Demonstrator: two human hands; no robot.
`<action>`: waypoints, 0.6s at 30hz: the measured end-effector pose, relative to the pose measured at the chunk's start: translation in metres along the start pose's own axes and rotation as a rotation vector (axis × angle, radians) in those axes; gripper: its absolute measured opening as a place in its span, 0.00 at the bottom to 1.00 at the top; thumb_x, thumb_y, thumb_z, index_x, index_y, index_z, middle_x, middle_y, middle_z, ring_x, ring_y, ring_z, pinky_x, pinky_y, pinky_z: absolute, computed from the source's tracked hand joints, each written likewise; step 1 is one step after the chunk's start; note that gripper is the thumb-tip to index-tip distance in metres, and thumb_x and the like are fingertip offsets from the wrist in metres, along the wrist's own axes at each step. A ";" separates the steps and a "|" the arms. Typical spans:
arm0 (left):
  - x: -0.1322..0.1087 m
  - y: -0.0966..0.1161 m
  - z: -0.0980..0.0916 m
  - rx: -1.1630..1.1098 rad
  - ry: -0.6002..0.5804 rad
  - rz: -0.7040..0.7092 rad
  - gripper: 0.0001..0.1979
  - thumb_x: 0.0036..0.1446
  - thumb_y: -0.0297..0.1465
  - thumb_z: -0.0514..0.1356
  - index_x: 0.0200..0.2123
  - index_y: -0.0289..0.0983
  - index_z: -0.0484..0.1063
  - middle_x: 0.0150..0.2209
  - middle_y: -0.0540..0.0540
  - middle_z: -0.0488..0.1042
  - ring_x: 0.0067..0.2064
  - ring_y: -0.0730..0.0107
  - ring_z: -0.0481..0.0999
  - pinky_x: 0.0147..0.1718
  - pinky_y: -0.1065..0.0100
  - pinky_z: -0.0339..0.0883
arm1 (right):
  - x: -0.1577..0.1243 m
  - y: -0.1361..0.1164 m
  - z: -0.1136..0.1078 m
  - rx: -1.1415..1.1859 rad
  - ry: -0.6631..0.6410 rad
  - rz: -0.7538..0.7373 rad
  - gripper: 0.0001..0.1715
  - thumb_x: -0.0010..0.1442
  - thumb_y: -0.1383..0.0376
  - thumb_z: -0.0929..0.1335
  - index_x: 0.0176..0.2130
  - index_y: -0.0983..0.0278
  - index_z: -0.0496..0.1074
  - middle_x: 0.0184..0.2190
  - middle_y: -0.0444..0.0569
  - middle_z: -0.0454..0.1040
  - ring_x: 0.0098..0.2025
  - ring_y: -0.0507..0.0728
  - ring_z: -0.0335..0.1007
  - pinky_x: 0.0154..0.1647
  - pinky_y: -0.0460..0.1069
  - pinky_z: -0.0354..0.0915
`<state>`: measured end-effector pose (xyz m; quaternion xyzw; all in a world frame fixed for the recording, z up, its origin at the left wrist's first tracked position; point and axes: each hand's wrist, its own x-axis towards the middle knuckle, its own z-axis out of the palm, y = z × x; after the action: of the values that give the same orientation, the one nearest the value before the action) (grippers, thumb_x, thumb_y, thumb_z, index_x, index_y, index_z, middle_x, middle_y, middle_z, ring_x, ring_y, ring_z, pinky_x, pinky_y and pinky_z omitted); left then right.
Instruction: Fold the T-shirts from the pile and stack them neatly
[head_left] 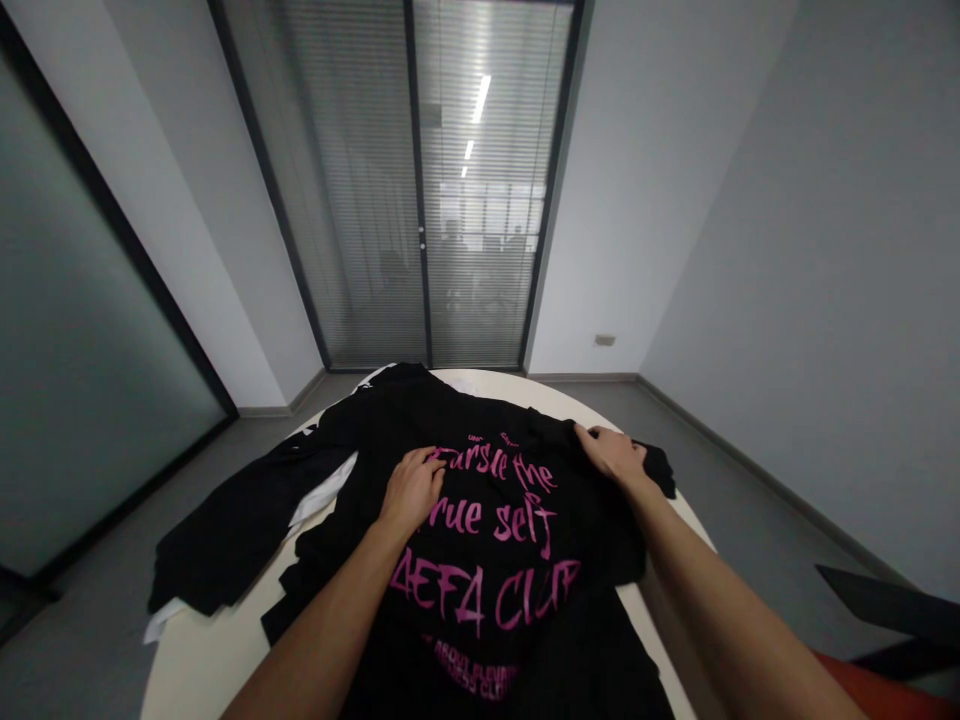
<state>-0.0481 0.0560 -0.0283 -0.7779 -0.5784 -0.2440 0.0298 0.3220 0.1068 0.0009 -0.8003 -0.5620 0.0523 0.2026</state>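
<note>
A black T-shirt [495, 560] with pink lettering lies spread over a round white table [202, 650]. My left hand [412, 488] rests on its upper middle, fingers curled and pressing down on the cloth near the first line of print. My right hand [613, 452] lies at the shirt's right shoulder, fingers closed on the fabric there. Both forearms reach in from the bottom edge of the head view.
More black garments [240, 530] with a white one beneath them lie piled on the table's left side, hanging over its edge. A glass door with blinds [420, 180] stands behind the table. A red and black chair [885, 640] sits at the lower right.
</note>
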 end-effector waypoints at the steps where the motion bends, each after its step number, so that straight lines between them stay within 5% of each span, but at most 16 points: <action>1: 0.000 0.001 -0.001 -0.004 0.010 0.009 0.14 0.66 0.29 0.55 0.46 0.38 0.80 0.56 0.43 0.75 0.59 0.57 0.70 0.59 0.56 0.65 | 0.005 -0.002 -0.002 0.017 -0.032 0.033 0.34 0.66 0.44 0.57 0.47 0.63 0.78 0.47 0.61 0.77 0.55 0.69 0.70 0.59 0.66 0.58; 5: 0.002 0.008 -0.009 0.014 0.062 0.048 0.10 0.63 0.27 0.54 0.40 0.39 0.76 0.49 0.43 0.77 0.53 0.58 0.72 0.55 0.57 0.66 | 0.023 -0.009 -0.007 0.020 -0.081 0.027 0.28 0.63 0.45 0.63 0.43 0.63 0.79 0.44 0.60 0.79 0.49 0.68 0.75 0.54 0.66 0.63; 12: 0.003 0.011 -0.011 0.057 0.064 0.037 0.07 0.62 0.30 0.55 0.36 0.39 0.73 0.44 0.43 0.76 0.48 0.58 0.73 0.51 0.56 0.66 | 0.031 -0.022 0.003 -0.040 -0.228 -0.089 0.09 0.54 0.59 0.72 0.36 0.58 0.81 0.40 0.54 0.80 0.49 0.68 0.74 0.56 0.70 0.59; 18: 0.002 0.009 -0.007 0.040 0.053 0.040 0.09 0.63 0.31 0.55 0.42 0.39 0.75 0.45 0.43 0.77 0.49 0.58 0.74 0.52 0.57 0.67 | 0.036 -0.025 -0.001 0.018 0.135 -0.068 0.16 0.65 0.62 0.64 0.49 0.63 0.75 0.46 0.61 0.76 0.48 0.65 0.74 0.48 0.57 0.67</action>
<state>-0.0418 0.0524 -0.0194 -0.7817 -0.5667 -0.2520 0.0654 0.3138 0.1469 0.0169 -0.7805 -0.5735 -0.0038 0.2489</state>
